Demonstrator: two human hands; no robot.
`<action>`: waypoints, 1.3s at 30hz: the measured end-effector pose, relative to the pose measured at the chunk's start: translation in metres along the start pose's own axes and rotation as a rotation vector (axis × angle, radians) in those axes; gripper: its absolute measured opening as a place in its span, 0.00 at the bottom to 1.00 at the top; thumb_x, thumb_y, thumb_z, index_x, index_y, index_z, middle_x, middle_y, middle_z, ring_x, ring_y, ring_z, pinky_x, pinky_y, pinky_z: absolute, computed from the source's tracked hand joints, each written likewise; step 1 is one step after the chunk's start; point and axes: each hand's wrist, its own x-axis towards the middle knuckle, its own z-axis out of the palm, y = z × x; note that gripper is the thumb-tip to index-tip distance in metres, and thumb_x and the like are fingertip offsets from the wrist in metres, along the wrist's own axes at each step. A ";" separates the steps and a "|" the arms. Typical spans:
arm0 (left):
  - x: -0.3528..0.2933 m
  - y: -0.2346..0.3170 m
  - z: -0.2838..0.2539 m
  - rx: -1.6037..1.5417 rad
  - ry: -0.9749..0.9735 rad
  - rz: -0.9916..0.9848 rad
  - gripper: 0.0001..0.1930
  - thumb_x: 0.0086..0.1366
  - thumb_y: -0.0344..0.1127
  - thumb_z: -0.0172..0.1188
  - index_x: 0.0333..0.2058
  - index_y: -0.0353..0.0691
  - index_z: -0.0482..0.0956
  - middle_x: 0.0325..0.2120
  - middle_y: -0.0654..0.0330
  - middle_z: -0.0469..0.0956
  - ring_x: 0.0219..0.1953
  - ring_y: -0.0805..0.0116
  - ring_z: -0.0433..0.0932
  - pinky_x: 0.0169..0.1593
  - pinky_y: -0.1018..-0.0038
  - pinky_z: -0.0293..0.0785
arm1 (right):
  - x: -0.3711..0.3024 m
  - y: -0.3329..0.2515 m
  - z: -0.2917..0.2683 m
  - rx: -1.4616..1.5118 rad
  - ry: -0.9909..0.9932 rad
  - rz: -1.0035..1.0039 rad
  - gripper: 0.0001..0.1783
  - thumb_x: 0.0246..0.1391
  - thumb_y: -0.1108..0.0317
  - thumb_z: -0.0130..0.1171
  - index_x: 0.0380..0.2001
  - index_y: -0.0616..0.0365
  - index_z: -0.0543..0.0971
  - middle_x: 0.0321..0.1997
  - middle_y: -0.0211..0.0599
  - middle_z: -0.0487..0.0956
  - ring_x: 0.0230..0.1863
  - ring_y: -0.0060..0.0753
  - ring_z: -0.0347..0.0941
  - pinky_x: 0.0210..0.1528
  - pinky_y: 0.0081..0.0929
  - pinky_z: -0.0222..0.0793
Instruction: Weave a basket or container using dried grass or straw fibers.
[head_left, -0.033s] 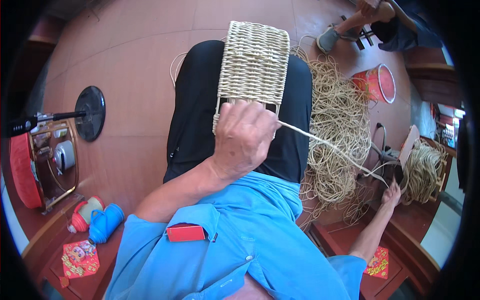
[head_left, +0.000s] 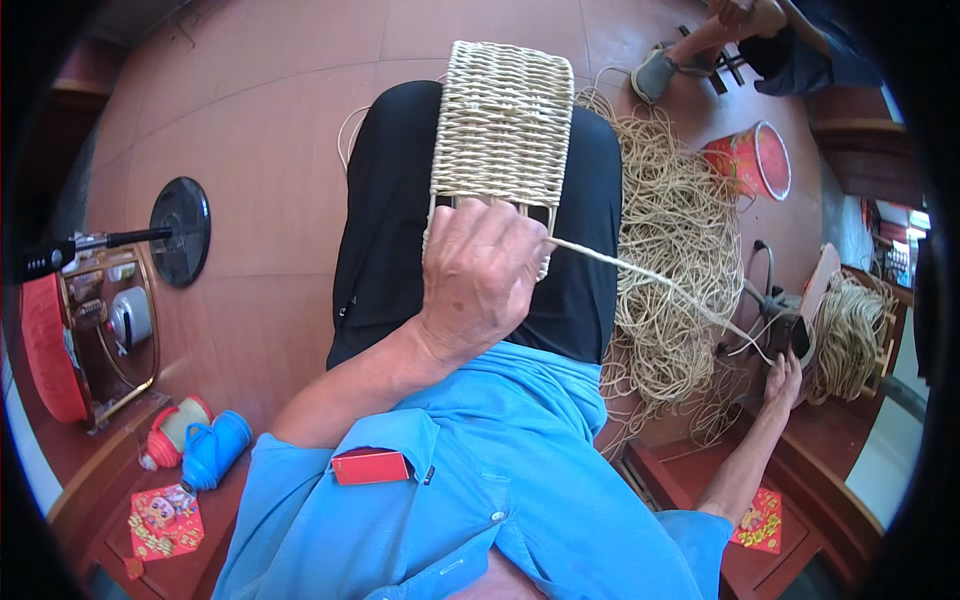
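Note:
Across my lap lies a straw-coloured woven panel (head_left: 503,125), rectangular, with bare frame rods showing at its near end. My left hand (head_left: 480,268) is closed around that near end and hides part of the frame. From beside its fingers a twisted straw cord (head_left: 645,275) runs taut down to the right. Far out on the right, my right hand (head_left: 783,380) pinches the cord near its end, arm stretched out. The fingers look small there, and their exact grip is hard to make out.
A big tangle of loose cord (head_left: 675,260) covers the floor at my right. Beyond it stand a red bucket (head_left: 735,165) and a seated person's shoe (head_left: 653,76). A cord bundle (head_left: 850,335) hangs at far right. Two flasks (head_left: 215,448) lie at left, near a round black base (head_left: 182,232).
My left hand and the woven panel have shifted slightly left. My right hand is a little lower, its fingers more extended, and the cord's far end has dipped slightly.

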 end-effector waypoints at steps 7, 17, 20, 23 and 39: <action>0.006 0.007 -0.003 0.138 -0.079 -0.026 0.05 0.67 0.33 0.74 0.37 0.46 0.85 0.32 0.65 0.80 0.37 0.61 0.78 0.44 0.61 0.66 | -0.252 0.068 0.235 -0.733 -0.821 -0.289 0.25 0.73 0.58 0.65 0.67 0.59 0.84 0.57 0.33 0.88 0.46 0.21 0.81 0.51 0.23 0.78; 0.012 0.006 -0.008 0.094 -0.150 -0.089 0.04 0.68 0.34 0.73 0.35 0.46 0.86 0.30 0.64 0.81 0.35 0.61 0.81 0.45 0.61 0.66 | -0.401 0.104 0.366 -0.479 -1.235 -0.112 0.34 0.74 0.73 0.60 0.79 0.62 0.68 0.64 0.46 0.87 0.36 0.17 0.82 0.37 0.17 0.78; 0.011 0.006 -0.011 0.139 -0.167 -0.013 0.03 0.69 0.35 0.73 0.39 0.46 0.89 0.32 0.64 0.81 0.37 0.61 0.80 0.46 0.61 0.65 | -0.405 0.112 0.381 -0.427 -1.303 -0.151 0.37 0.75 0.77 0.55 0.83 0.61 0.61 0.64 0.48 0.86 0.33 0.17 0.81 0.36 0.19 0.79; 0.010 0.006 -0.015 0.110 -0.236 0.003 0.05 0.70 0.35 0.72 0.42 0.46 0.92 0.33 0.64 0.80 0.39 0.60 0.79 0.47 0.61 0.65 | -0.407 0.118 0.394 -0.430 -1.359 -0.185 0.39 0.75 0.81 0.49 0.86 0.61 0.55 0.64 0.50 0.86 0.31 0.18 0.80 0.36 0.20 0.80; 0.010 0.009 -0.010 -0.031 -0.172 0.022 0.10 0.66 0.36 0.76 0.44 0.46 0.88 0.36 0.63 0.81 0.42 0.60 0.80 0.51 0.59 0.68 | -0.401 0.115 0.394 -0.036 -1.126 0.372 0.24 0.69 0.76 0.54 0.67 0.61 0.72 0.40 0.29 0.79 0.24 0.12 0.60 0.21 0.15 0.58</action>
